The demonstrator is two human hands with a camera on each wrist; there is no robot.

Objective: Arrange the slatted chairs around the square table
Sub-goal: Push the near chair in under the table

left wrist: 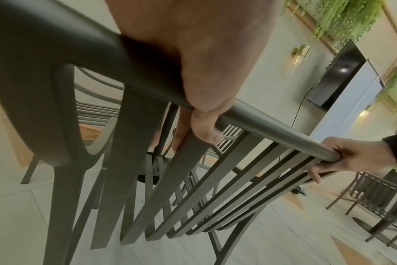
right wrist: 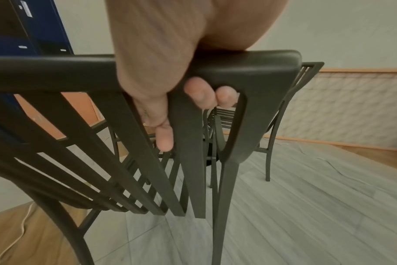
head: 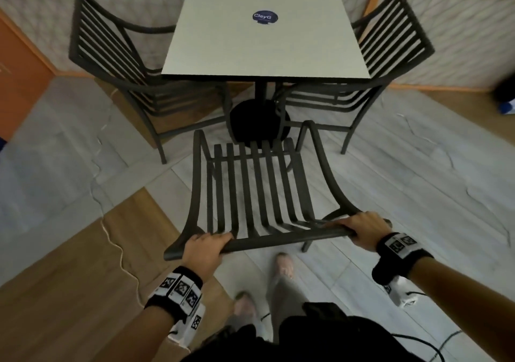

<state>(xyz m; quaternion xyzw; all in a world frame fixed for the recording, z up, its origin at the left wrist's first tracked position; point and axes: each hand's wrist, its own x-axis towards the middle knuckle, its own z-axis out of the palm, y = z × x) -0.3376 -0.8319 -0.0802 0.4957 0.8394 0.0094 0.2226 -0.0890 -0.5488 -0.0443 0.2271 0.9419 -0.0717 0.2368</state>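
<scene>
In the lower middle of the head view the left hand (head: 204, 246) and right hand (head: 362, 232) both have their fingers (right wrist: 201, 93) curled round the top rail of a dark slatted chair (head: 250, 191), seat facing the square table (head: 264, 27) at upper centre (its pale surface carries a round blue sticker (head: 265, 16)). Two more slatted chairs stand tucked in, one at upper left (head: 111, 55), one at upper right (head: 390, 44)

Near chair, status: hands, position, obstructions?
Left hand and right hand both grip near chair's top rail. Chair faces square table, not tucked in. Nothing visible blocking.
</scene>
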